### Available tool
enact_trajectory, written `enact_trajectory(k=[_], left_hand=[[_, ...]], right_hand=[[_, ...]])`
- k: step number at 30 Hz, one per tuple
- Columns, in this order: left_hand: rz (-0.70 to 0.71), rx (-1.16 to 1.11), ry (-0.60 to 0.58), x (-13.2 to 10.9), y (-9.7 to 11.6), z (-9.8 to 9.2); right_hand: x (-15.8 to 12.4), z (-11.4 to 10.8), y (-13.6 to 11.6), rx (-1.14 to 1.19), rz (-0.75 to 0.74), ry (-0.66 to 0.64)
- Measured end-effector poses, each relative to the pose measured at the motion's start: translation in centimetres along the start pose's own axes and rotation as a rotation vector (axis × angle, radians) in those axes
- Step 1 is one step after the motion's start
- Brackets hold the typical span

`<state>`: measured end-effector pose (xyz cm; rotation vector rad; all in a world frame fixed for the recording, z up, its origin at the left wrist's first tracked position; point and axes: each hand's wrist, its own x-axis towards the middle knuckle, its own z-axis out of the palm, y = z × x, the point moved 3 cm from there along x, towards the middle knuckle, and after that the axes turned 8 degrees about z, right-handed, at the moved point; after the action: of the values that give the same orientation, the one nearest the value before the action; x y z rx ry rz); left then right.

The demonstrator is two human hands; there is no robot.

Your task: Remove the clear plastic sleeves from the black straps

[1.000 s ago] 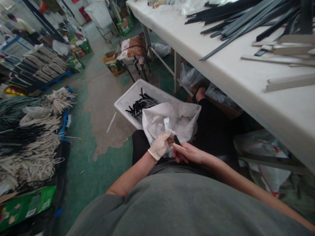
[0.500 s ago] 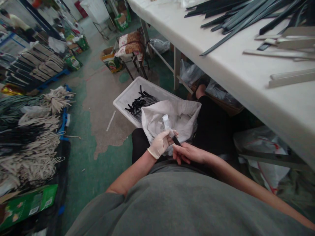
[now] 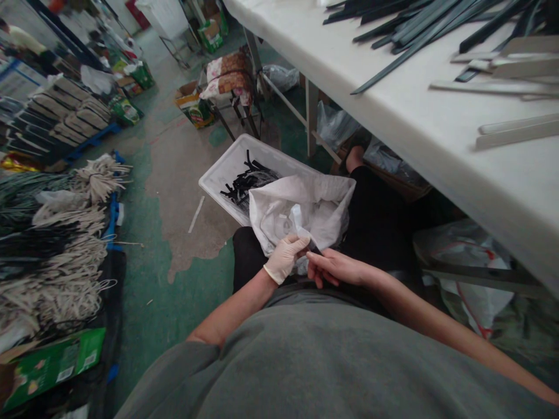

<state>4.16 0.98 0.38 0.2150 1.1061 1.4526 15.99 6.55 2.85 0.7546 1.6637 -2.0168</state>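
Note:
My left hand wears a white glove and pinches a small clear plastic sleeve that sticks up from its fingertips. My bare right hand is closed on a short black strip, whose end meets the sleeve between the two hands. Both hands hover over my lap, just in front of a crumpled white bag that rests on my black-trousered knees.
A white bin of short black strips sits on the floor beyond the bag. A white table on the right carries long dark and pale strips. Bundles of cord handles lie at left; a stool and boxes stand farther off.
The clear sleeve has risen from between the fingers and now stands above the gloved hand. Both hands stay close together over the lap; the view has shifted slightly.

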Motion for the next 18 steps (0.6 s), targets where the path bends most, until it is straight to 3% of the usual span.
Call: enact_trajectory(k=[4,8,10,15,18], left_hand=[[0.004,0.017,-0.043,0.0,0.7,0.2],[0.286,-0.104,0.166,-0.2,5.3,-1.0],[0.407,-0.171,0.232,-1.3,7.4,-1.5],[0.527,-0.023,0.206,-5.5,9.1,-2.5],[0.672,0.102,0.344,-8.2,10.7,-5.1]], right_hand=[[-0.6,-0.5,-1.4,-0.084,-0.016,0.046],[-3.2,-2.0,-4.0,-0.391,-0.112,0.410],[-3.9,-2.2,-5.9,-0.498,-0.138,0.498],[-1.9,0.3,-11.8,-0.642,-0.219,0.406],[-0.6,2.6,-14.1,-0.683,-0.303,0.322]])
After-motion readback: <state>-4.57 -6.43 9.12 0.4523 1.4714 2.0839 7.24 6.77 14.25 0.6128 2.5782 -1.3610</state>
